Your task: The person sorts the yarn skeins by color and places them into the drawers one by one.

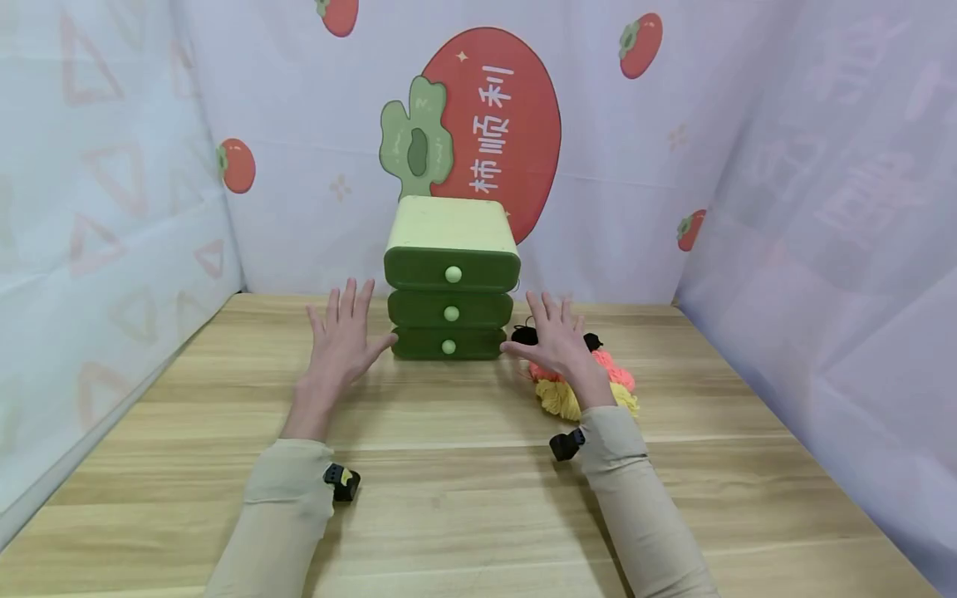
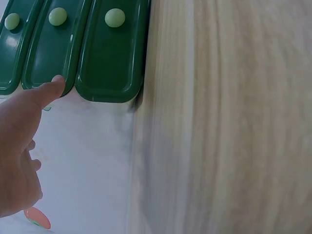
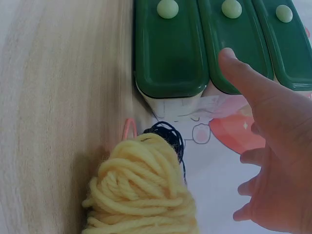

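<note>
Both my hands are out over the wooden table (image 1: 463,498), flanking the small green drawer chest (image 1: 452,278) that stands just ahead of and between them. My left hand (image 1: 341,338) is spread flat, fingers straight and fanned, gripping nothing; its thumb tip reaches toward the left end of the bottom drawer (image 1: 449,344), and from the left wrist view I cannot tell whether it touches. My right hand (image 1: 553,340) is likewise spread wide, fingers straight, nothing held; its thumb points at the right end of the lower drawers, close to them. All three drawers sit pushed in, each with a pale green round knob (image 1: 452,274) at the centre. The chest has a pale yellow-green top (image 1: 451,223). Beneath and just behind my right hand lie bundles of yarn: yellow yarn (image 3: 141,195) nearest my wrist, pink yarn (image 1: 616,371) beside it, black yarn (image 1: 525,335) closest to the chest's right corner. Beige sleeves (image 1: 287,507) cover both forearms.
</note>
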### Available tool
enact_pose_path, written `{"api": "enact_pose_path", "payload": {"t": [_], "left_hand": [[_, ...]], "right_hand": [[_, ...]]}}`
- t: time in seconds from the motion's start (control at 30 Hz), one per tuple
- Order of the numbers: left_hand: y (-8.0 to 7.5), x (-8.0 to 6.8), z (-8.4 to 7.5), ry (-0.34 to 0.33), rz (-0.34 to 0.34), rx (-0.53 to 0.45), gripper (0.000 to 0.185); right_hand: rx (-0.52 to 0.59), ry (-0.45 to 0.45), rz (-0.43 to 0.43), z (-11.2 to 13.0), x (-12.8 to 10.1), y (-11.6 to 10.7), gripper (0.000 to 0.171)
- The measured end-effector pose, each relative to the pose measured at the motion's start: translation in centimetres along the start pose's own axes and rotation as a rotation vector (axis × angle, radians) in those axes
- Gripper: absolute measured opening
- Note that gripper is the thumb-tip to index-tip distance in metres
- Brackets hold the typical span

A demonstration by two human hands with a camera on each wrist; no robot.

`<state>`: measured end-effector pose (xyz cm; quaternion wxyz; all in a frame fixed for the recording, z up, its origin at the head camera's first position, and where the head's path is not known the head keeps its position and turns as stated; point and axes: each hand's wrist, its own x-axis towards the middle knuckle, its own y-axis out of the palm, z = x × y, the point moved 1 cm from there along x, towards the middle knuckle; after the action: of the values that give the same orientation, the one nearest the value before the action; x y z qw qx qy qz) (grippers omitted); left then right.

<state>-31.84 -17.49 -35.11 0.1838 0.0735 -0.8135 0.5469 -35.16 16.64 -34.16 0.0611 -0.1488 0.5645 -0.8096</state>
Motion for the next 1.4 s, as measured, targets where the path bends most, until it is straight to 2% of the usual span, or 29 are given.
{"api": "enact_pose_path", "payload": {"t": [0.27, 0.43, 0.67, 1.0, 1.4], "left_hand": [[-0.2, 0.4, 0.0, 0.01, -0.063, -0.087, 0.09], [-0.5, 0.4, -0.1, 0.013, -0.096, -0.102, 0.088], [-1.0, 0.4, -0.3, 0.037, -0.155, -0.137, 0.083], [-1.1, 0.4, -0.5, 0.04, -0.177, -0.16, 0.083], [-1.5, 0.3, -0.7, 0.06, -0.212, -0.199, 0.082]], "right_hand": [[0.014, 0.002, -0.025, 0.1, 0.1, -0.5, 0.102], [0.014, -0.012, -0.07, 0.3, 0.2, -0.7, 0.097], [-0.002, -0.061, -0.197, 0.5, 0.3, -0.8, 0.088], [-0.007, -0.122, -0.373, 0.7, 0.4, -1.2, 0.077], [0.05, -0.207, -0.595, 1.4, 0.3, -1.7, 0.061]]}}
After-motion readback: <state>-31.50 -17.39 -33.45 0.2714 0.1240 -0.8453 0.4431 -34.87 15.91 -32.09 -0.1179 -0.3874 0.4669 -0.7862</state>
